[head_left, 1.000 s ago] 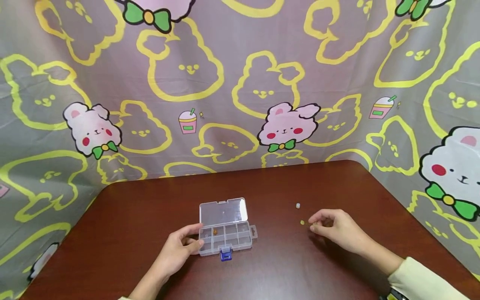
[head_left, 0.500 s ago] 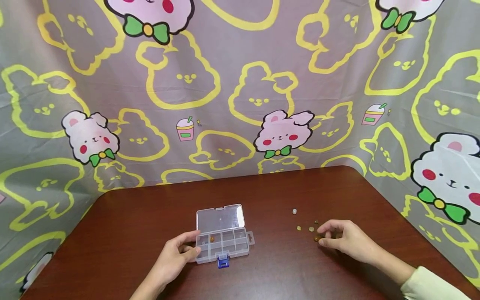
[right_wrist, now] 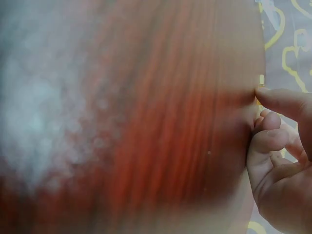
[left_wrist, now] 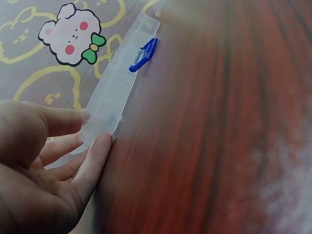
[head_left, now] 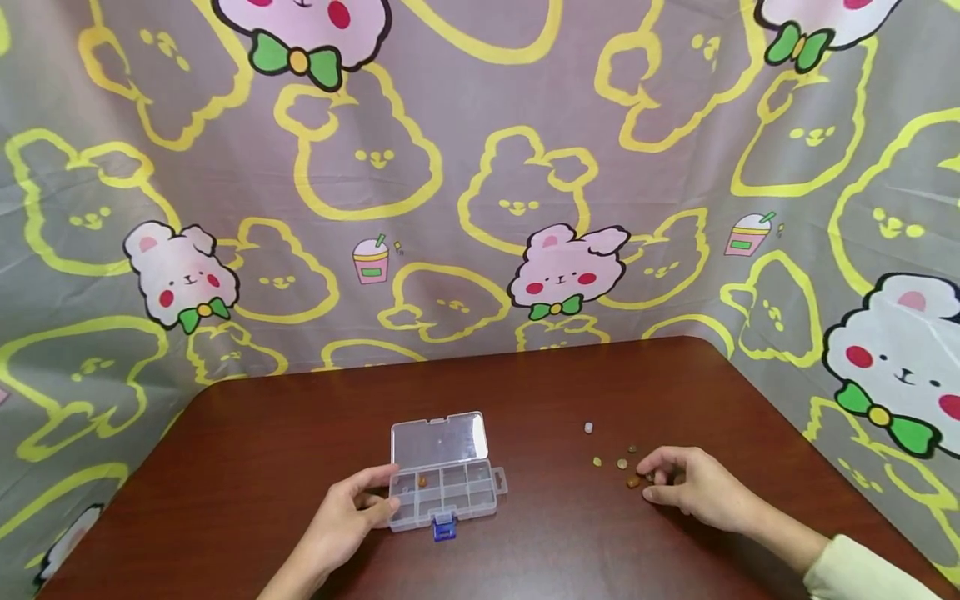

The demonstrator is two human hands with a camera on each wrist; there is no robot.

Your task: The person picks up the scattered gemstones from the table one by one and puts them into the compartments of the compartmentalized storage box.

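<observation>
A clear plastic compartment box (head_left: 453, 498) stands on the table with its lid (head_left: 441, 442) raised and a blue latch (head_left: 445, 528) at the front. One small orange bead (head_left: 422, 482) lies in a back compartment. My left hand (head_left: 347, 512) grips the box's left end between thumb and fingers. To the right, my right hand (head_left: 697, 487) is low over the table, thumb and forefinger apart around a dark bead (head_left: 650, 477). Just left of its fingertips lies an orange-brown bead (head_left: 633, 482). Nearby are a pale green bead (head_left: 622, 464), a yellow bead (head_left: 597, 462) and a dark green bead (head_left: 632, 449).
A whitish bead (head_left: 588, 427) lies farther back on the brown wooden table (head_left: 315, 433). Behind the table hangs a grey curtain (head_left: 465, 183) with cartoon rabbits, which continues along the right side.
My right hand has shifted right, and several beads it covered now lie in view on the table. My left hand keeps its grip on the box. The head view has tilted slightly.
</observation>
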